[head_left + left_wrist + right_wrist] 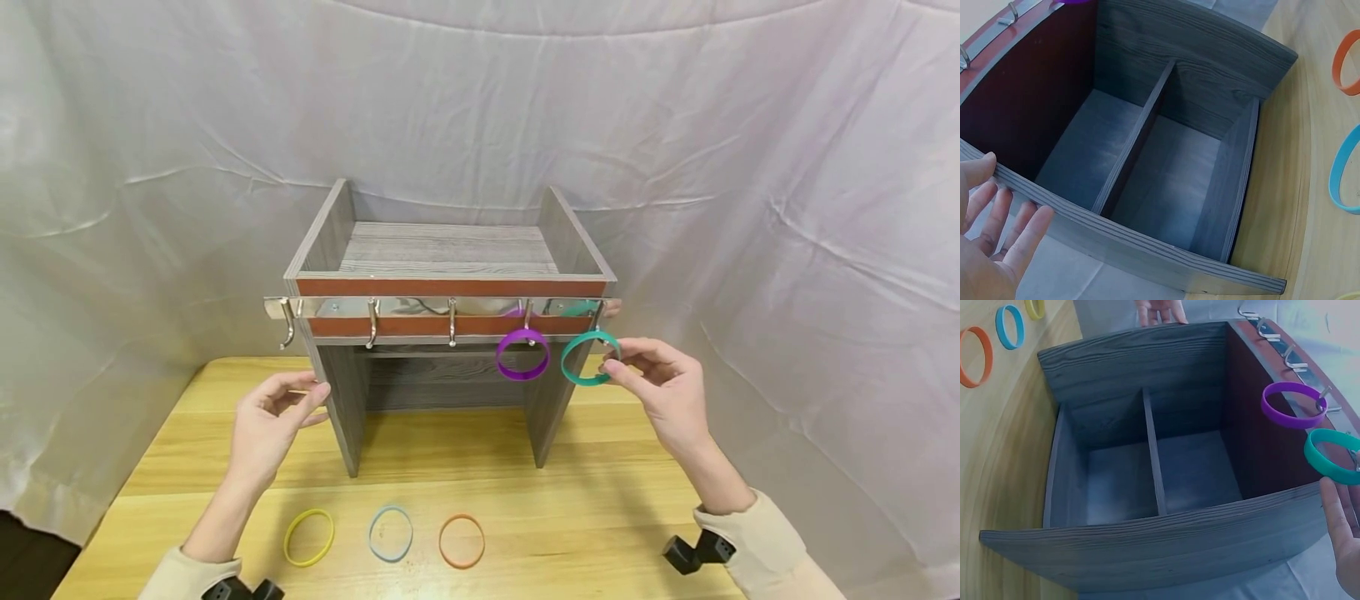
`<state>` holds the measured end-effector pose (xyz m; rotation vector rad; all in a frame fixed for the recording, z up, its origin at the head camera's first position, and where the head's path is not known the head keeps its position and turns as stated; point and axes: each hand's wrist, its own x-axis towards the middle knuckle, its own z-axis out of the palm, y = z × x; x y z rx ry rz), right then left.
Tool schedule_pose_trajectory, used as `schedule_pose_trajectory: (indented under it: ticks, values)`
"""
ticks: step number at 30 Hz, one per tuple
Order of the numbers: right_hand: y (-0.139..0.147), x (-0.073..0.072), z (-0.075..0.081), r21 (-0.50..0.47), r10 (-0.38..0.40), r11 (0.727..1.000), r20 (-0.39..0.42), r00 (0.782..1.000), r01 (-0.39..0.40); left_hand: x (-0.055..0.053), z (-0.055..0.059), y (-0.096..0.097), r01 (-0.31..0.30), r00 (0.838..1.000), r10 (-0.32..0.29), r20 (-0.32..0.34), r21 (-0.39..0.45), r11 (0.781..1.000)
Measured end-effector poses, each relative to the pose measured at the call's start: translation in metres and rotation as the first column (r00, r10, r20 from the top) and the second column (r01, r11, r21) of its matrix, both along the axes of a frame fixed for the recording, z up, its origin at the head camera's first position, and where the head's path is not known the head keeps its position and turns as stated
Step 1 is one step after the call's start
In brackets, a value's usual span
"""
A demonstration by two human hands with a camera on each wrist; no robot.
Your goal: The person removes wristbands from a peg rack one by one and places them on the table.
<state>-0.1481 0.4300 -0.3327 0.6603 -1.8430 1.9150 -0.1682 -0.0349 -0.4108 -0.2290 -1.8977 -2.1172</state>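
My right hand (660, 387) pinches the right edge of a teal wristband (570, 371) between thumb and fingers. The band hangs at the far-right hook (597, 321) of a metal hook rail (412, 307). Beside it, a purple wristband (501, 362) hangs from the neighbouring hook (528, 317). My left hand (273, 421) is at the left side panel of a grey wooden shelf (341, 417), fingers loosely extended along its edge and holding nothing. In the left wrist view, the fingers of that hand (991, 244) are spread beside the panel.
Yellow (309, 562), light blue (390, 558) and orange (461, 567) wristbands lie on the wooden table (585, 533) in front of the shelf. Three more hooks on the rail's left and middle bear no band. Pale cloth (450, 125) surrounds the back and sides.
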Motion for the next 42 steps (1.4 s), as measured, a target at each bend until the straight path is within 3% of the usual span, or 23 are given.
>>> schedule_pose_trajectory:
  ticks: [15, 25, 31, 37, 42]
  values:
    - [0.005, 0.017, 0.019, 0.086, 0.000, 0.996, 0.040, 0.999, -0.004, 0.000, 0.000, 0.001, -0.002, 1.000, 0.002, -0.001, 0.004, 1.000]
    - [0.010, 0.029, 0.015, 0.106, 0.094, 0.988, 0.143, 0.985, -0.109, 0.001, 0.002, 0.001, -0.001, 1.000, 0.001, 0.008, -0.014, 1.000]
    - [0.006, 0.033, -0.002, 0.086, 0.132, 0.984, 0.224, 0.966, -0.155, 0.002, 0.002, -0.001, -0.006, 1.000, 0.006, 0.014, -0.016, 1.000]
    - [-0.001, 0.036, -0.032, 0.105, 0.107, 0.984, 0.305, 0.946, -0.145, 0.001, 0.002, -0.001, -0.006, 1.000, 0.006, 0.016, -0.012, 1.000]
    - [-0.004, 0.040, -0.058, 0.102, 0.129, 0.978, 0.385, 0.914, -0.181, 0.001, 0.001, 0.001, -0.006, 1.000, 0.006, 0.009, -0.005, 1.000]
